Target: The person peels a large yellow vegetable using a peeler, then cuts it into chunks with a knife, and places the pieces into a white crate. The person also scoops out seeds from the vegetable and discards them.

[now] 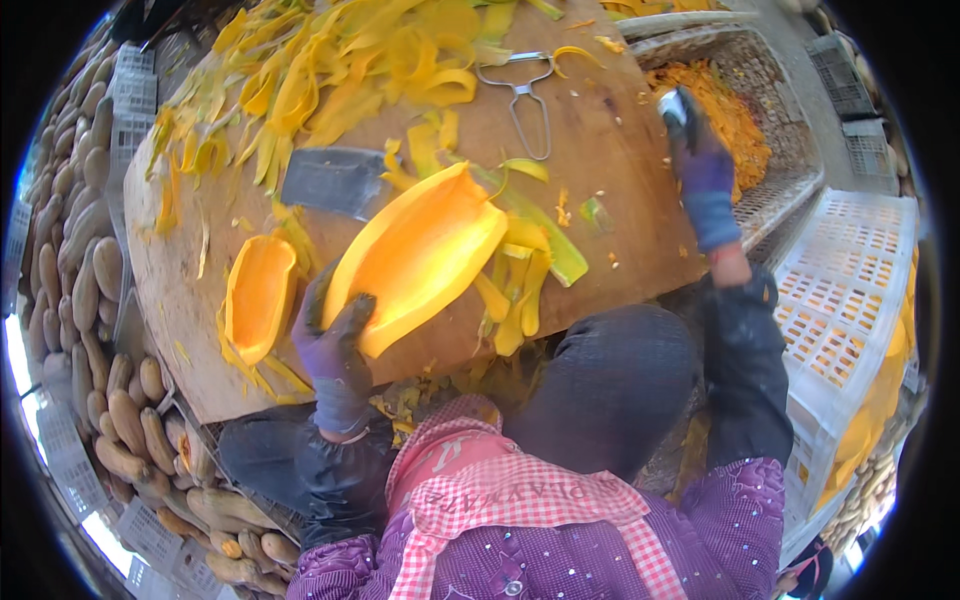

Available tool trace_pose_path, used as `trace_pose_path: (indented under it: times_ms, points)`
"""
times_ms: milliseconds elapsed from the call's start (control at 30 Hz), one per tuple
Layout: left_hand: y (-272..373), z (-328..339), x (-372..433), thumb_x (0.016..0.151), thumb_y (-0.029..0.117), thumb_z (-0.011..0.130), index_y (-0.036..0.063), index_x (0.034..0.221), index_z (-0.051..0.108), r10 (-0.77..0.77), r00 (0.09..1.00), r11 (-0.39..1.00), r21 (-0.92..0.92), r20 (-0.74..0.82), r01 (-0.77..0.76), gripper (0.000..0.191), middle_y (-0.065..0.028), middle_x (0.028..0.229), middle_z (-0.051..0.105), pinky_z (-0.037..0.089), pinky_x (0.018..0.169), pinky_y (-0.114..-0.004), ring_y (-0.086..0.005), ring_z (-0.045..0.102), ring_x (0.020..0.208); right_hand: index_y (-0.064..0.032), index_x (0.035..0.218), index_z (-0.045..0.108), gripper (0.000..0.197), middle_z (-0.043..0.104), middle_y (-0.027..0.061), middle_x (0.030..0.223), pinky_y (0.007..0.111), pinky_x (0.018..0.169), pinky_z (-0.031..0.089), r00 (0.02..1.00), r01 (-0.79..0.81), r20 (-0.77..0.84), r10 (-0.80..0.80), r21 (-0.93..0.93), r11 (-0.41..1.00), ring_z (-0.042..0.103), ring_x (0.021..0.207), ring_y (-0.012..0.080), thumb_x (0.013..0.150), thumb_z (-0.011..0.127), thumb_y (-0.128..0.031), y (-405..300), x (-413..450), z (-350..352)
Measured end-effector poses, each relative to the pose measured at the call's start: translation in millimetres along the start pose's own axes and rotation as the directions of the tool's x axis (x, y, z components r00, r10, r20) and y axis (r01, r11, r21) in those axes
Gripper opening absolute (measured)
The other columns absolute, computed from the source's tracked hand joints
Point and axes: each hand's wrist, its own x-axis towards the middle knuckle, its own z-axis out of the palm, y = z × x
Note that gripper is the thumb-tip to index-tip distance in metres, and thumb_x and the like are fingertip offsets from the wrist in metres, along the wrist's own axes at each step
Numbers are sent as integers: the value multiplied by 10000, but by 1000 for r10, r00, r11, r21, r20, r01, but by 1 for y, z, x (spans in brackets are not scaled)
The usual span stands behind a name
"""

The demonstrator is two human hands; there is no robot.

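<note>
In the head view my gloved left hand (337, 330) grips the lower end of a peeled, hollowed squash half (420, 255), its cut face up. My gloved right hand (697, 150) is at the board's right edge, beside a crate of orange pulp, and holds a small, blurred, whitish object (673, 107). A smaller hollowed squash half (260, 296) lies left of my left hand. Behind the large half rests a wide dark cleaver-like blade (334, 180); its handle is not visible. A metal Y-shaped peeler (523, 90) lies farther back on the wooden board (600, 225).
Long squash peelings (322, 75) heap at the board's back left. The pulp crate (802, 127) adjoins its right edge; a white perforated crate (825, 255) with orange pieces stands nearer. Whole squashes (127, 420) pile up at the left. My knees are under the near edge.
</note>
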Motion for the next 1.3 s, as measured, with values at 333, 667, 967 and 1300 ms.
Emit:
trace_pose_path:
  times_ms: [333, 667, 967, 1300]
  points:
    - [14, 57, 15, 790, -67, 698, -51, 1249, 638, 3, 987, 980, -198, 158, 29, 463, -79, 1109, 688, 520, 884, -287, -154, 644, 992, -154, 1259, 684, 344, 734, 131, 968, 350, 717, 577, 697, 190, 421, -581, 672, 716, 733, 842, 263, 940, 693, -282, -114, -19, -43]
    - [20, 95, 44, 789, -19, 677, 1, 1219, 678, 150, 934, 988, -16, 323, -153, 430, -56, 1077, 705, 511, 907, -284, -132, 645, 989, -149, 1256, 690, 356, 729, 138, 892, 360, 629, 557, 856, 157, 366, -364, 487, 859, 710, 717, 258, 922, 723, -267, -59, -40, -53]
    - [27, -11, 18, 773, -23, 678, -78, 1253, 625, -1, 994, 1000, 2, 110, 1, 485, -97, 1123, 674, 509, 903, -292, -173, 636, 1009, -171, 1350, 625, 426, 723, 123, 1063, 388, 776, 568, 921, 33, 386, -53, 58, 998, 716, 884, 269, 963, 645, -348, -45, -11, -33]
    - [-59, -96, -56, 867, 17, 671, 11, 1370, 556, -237, 969, 918, -344, -76, 197, 516, -78, 1219, 629, 517, 876, -287, -150, 614, 1013, -154, 1308, 624, 422, 670, 177, 1154, 476, 901, 514, 633, 425, 650, -419, 160, 891, 639, 1074, 382, 963, 598, -397, -179, 43, 14]
